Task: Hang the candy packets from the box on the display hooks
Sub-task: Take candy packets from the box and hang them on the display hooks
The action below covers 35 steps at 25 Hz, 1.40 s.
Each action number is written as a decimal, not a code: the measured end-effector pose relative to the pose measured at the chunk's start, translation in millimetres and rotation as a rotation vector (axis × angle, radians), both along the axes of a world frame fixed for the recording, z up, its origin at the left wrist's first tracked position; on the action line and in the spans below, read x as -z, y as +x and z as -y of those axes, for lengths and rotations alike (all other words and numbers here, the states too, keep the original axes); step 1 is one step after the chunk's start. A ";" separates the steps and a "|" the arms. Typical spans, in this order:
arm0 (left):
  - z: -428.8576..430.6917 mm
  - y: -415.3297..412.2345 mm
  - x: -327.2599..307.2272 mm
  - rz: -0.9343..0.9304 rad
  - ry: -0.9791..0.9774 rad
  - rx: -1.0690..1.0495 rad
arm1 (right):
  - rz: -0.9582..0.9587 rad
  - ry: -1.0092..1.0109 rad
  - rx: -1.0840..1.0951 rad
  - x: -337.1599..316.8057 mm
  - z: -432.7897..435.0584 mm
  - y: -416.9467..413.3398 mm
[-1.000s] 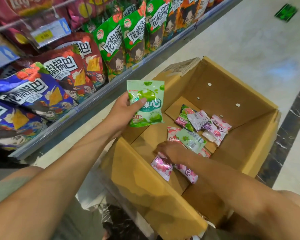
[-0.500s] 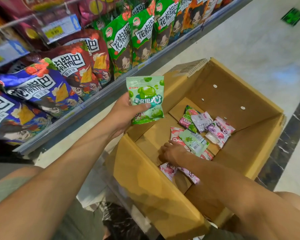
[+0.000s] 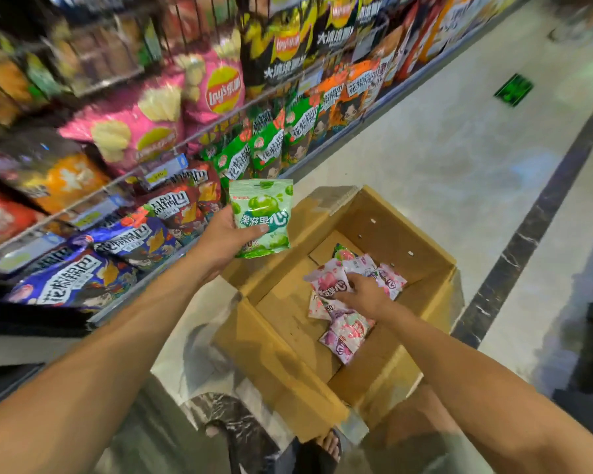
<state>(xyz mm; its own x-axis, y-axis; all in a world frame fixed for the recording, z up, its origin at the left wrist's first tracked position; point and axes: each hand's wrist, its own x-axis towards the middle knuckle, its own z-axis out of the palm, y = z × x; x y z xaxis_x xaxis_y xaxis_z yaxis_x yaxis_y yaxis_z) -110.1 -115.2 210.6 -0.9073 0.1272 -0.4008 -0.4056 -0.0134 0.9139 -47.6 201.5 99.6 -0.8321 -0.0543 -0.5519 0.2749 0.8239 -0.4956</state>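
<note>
Clamping green packet [image 3: 262, 213] top-up, left hand [image 3: 223, 241]; right hand [image 3: 367, 295] grips tilted pink packet [image 3: 327, 282].

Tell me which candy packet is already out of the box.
The green packet, held up in the left hand. The pink packets all lie inside the box, with the right hand gripping one.

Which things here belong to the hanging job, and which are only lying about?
Job: green candy packet, gripped by left hand; pink candy packet, gripped by right hand; cardboard box.
Lying about: pink Lay's bag; green snack bags; shelf price tag.
</note>
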 end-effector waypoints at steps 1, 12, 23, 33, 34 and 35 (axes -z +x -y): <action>1.3 -0.1 -30.6 -0.011 -0.011 0.008 | -0.021 -0.039 0.037 -34.1 -0.6 -1.5; 15.4 18.0 -383.1 -0.162 -0.180 0.025 | -0.181 -0.321 0.246 -417.9 4.0 -19.7; 21.7 90.8 -571.5 -0.313 -0.114 -0.242 | -0.478 -0.573 0.087 -657.9 26.9 -9.8; 64.4 224.9 -633.1 -0.458 -0.134 -0.458 | -0.556 -0.865 -0.107 -739.0 114.9 41.5; 71.8 239.1 -636.5 -0.468 -0.138 -0.485 | -0.550 -0.878 -0.147 -743.8 129.3 47.2; 80.0 253.5 -638.5 -0.478 -0.143 -0.512 | -0.535 -0.896 -0.178 -747.2 144.2 53.0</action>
